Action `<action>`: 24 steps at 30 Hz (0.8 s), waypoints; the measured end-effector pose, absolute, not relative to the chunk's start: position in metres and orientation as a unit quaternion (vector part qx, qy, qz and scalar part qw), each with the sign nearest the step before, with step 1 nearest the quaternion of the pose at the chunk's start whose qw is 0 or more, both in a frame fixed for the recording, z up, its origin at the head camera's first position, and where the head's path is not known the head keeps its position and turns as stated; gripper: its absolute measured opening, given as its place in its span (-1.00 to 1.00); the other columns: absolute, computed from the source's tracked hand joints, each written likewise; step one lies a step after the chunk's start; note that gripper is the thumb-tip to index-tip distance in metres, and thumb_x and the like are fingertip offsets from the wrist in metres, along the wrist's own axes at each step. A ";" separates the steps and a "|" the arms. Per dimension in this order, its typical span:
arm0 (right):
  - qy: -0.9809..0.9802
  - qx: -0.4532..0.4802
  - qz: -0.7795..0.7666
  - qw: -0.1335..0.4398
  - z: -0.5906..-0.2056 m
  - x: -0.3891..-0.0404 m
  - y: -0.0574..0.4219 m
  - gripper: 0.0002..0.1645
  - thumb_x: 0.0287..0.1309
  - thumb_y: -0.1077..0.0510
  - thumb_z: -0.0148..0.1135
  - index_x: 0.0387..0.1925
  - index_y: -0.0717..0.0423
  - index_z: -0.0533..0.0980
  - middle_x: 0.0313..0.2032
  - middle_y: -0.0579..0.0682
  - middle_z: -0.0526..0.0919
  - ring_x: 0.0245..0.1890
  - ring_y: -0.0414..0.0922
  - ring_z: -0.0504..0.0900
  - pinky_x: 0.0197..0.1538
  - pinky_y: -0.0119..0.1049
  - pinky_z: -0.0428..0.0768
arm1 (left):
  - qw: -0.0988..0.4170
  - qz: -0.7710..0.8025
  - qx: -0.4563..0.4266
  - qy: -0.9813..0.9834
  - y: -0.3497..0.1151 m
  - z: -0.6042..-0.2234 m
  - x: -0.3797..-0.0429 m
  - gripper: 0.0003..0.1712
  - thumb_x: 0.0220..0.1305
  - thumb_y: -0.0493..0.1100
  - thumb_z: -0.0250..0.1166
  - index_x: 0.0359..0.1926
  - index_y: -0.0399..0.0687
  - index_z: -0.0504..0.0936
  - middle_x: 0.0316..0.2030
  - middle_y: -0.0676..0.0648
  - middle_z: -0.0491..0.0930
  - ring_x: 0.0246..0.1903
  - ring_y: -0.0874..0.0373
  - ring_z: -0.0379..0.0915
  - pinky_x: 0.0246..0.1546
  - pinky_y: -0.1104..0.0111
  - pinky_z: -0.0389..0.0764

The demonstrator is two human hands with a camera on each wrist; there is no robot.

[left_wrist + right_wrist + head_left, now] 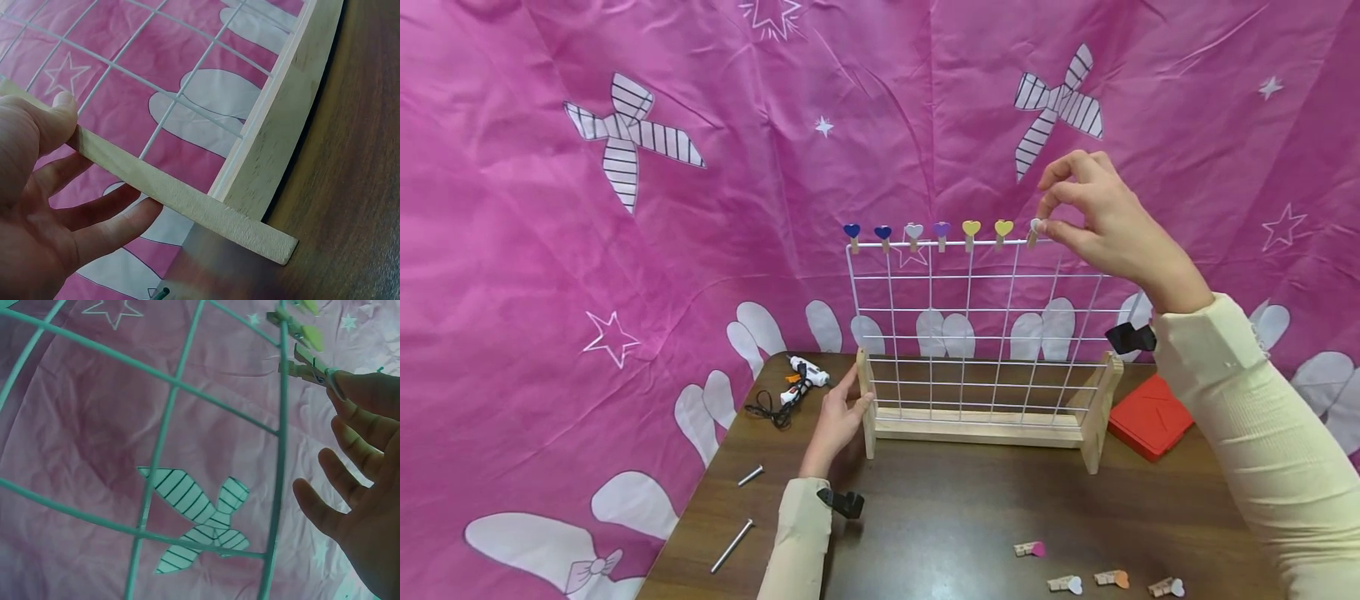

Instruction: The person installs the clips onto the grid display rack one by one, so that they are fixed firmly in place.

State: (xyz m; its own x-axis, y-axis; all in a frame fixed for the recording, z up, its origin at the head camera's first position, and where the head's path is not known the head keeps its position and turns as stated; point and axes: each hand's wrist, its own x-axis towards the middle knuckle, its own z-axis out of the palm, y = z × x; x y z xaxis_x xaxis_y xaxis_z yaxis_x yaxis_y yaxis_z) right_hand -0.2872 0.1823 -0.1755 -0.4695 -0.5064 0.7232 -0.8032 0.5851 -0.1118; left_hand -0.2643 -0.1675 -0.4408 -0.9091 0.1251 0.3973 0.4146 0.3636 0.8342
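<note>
At the top wire of the white wire grid [930, 310], my right hand [1101, 218] pinches a small wooden clothespin [1033, 233] with a white heart between thumb and forefinger. The right wrist view shows this clothespin [310, 370] with its jaws across the wire and the other fingers spread. My left hand [837, 423] grips the left wooden side post [867, 408] of the stand, thumb on one side and fingers on the other, as the left wrist view shows on the post [181, 190]. Several heart clothespins [972, 232] in blue, white, purple and yellow stand along the same wire.
Several loose heart clothespins [1111, 578] lie at the table's front right. A red box [1152, 417] sits right of the stand. To the left are a white glue gun [808, 372] with a black cord and two metal bolts [732, 546]. A pink curtain [760, 183] hangs behind.
</note>
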 end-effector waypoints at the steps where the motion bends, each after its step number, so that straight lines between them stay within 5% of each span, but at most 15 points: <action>1: -0.830 0.393 0.222 0.328 -0.176 -0.288 0.183 -0.88 -0.06 0.40 0.29 -0.55 0.18 0.52 -0.18 0.07 0.40 -0.06 -0.03 0.21 -0.12 -0.09 0.24 | 0.133 -0.539 -0.166 -0.815 -0.167 -0.441 -0.264 -0.33 0.23 -0.37 0.18 0.33 -0.32 0.17 -0.10 -0.47 0.51 -0.13 -0.23 0.51 -0.22 0.12 0.63; 11: -0.868 0.356 0.201 0.281 -0.180 -0.281 0.188 -0.85 0.01 0.28 0.31 -0.30 0.19 0.56 -0.05 0.11 0.40 0.04 0.06 0.23 -0.06 0.07 0.33 | 0.141 -0.541 -0.171 -0.811 -0.166 -0.444 -0.265 -0.33 0.21 -0.39 0.19 0.31 -0.38 0.17 -0.13 -0.48 0.52 -0.14 -0.22 0.52 -0.22 0.13 0.63; 16: -0.856 0.360 0.198 0.315 -0.192 -0.267 0.191 -0.59 -0.09 0.31 0.37 -0.11 0.21 0.53 -0.03 0.14 0.40 0.03 0.10 0.24 -0.06 0.03 0.32 | 0.144 -0.541 -0.178 -0.810 -0.168 -0.445 -0.268 -0.33 0.20 -0.40 0.19 0.31 -0.40 0.17 -0.16 -0.48 0.53 -0.16 -0.22 0.53 -0.23 0.17 0.64; 24: -0.821 0.401 0.194 0.358 -0.230 -0.230 0.197 -0.49 -0.27 0.36 0.41 -0.13 0.19 0.54 -0.06 0.18 0.44 -0.01 0.13 0.29 -0.08 -0.05 0.30 | 0.130 -0.546 -0.169 -0.810 -0.168 -0.441 -0.265 -0.33 0.23 -0.38 0.17 0.32 -0.38 0.15 -0.04 -0.49 0.46 -0.10 -0.22 0.50 -0.16 0.11 0.60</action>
